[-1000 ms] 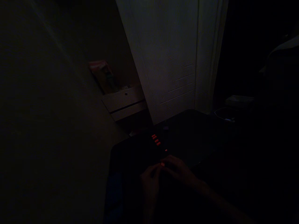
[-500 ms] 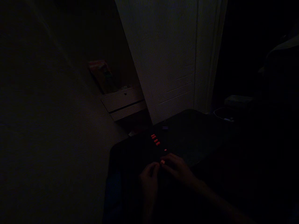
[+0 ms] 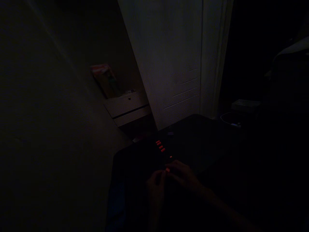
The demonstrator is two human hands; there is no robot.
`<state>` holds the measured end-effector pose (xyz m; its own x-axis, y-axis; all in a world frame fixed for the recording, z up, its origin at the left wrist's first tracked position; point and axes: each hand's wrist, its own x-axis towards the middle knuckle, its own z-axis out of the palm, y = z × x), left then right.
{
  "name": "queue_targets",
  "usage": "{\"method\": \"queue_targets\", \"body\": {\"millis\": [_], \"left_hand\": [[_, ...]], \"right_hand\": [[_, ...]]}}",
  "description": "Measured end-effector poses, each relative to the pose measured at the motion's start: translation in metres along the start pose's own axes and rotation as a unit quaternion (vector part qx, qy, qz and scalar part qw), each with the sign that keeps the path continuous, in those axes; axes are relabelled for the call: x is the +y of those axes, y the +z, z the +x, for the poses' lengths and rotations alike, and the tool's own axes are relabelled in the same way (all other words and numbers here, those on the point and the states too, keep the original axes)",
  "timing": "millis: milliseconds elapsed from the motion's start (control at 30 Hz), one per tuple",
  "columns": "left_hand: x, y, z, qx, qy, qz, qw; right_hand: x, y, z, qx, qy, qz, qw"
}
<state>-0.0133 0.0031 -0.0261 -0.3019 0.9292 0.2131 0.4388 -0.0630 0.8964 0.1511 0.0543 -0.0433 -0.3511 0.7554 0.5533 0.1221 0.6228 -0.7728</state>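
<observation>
The scene is very dark. My right hand (image 3: 181,173) pinches a small glowing red-orange piece (image 3: 167,169) between thumb and fingers. Against its left side, the fingertips of my left hand (image 3: 156,182) are pressed together; whatever they grip is too dark to make out. Beyond the hands, several small red pieces (image 3: 161,147) lie in a slanting row on the dark table (image 3: 193,138). A smaller red bit (image 3: 171,157) lies apart from them, just past my right fingers.
A small purplish item (image 3: 170,133) lies near the table's far edge. Behind stand a white door (image 3: 173,64) and a drawer unit (image 3: 130,106) with a red-and-white packet (image 3: 103,79) on top. A bluish object (image 3: 117,206) is at lower left, a white cable (image 3: 224,116) at right.
My left hand has shifted slightly right, closer to the red piece in my right hand. The hands appear dimmer. The row of red pieces keeps its arrangement.
</observation>
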Motion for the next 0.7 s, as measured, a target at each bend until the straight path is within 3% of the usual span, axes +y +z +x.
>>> {"method": "queue_targets", "body": {"millis": [367,700], "left_hand": [[-0.0008,0.0012,-0.0001,0.012,0.011,-0.017,1.0],[0.0004,0.0004,0.0003,-0.005,0.004,-0.028,1.0]], "right_hand": [[0.003,0.0031,-0.0018,0.038,0.033,-0.014,0.999],[-0.0055,0.0006,0.0006,0.011,0.027,0.011,1.0]]}}
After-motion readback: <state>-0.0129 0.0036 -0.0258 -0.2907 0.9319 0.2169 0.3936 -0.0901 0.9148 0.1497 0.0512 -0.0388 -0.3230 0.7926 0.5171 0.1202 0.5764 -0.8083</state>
